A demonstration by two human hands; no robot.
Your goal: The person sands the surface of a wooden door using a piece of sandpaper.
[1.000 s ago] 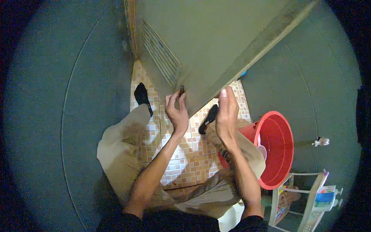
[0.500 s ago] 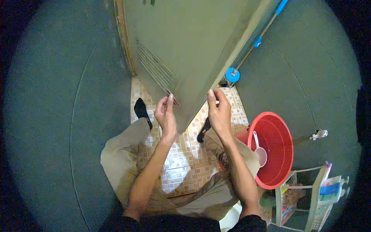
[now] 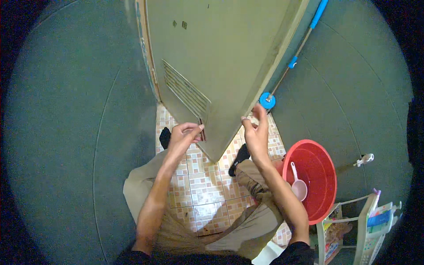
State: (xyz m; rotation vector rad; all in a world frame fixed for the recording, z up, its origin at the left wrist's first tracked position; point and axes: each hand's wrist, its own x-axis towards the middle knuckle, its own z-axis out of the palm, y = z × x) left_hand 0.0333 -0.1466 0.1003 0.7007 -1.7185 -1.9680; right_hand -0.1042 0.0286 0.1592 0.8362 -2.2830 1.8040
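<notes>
A grey-green door (image 3: 229, 57) stands before me, with a slatted vent (image 3: 187, 88) low on its face. At the vent's lower end my left hand (image 3: 183, 136) pinches a thin, dark reddish-brown strip (image 3: 202, 131) between thumb and fingertips, close against the door. Whether the strip is loose or attached cannot be made out. My right hand (image 3: 257, 134) is at the door's free edge, its thumb tip by the edge and its fingers raised apart, slightly blurred. I see nothing held in it.
A red tub (image 3: 324, 176) with a pink dipper (image 3: 299, 189) stands at right, beside a white shelf rack (image 3: 364, 229). A blue-handled mop (image 3: 267, 100) leans behind the door. Tiled floor (image 3: 205, 181) lies below; a tap (image 3: 364, 160) juts from the right wall.
My left hand has turned and shifted left and down with the strip. My right hand has moved slightly right and down, its fingers spreading from the thumb. The whole view has tilted upward.
</notes>
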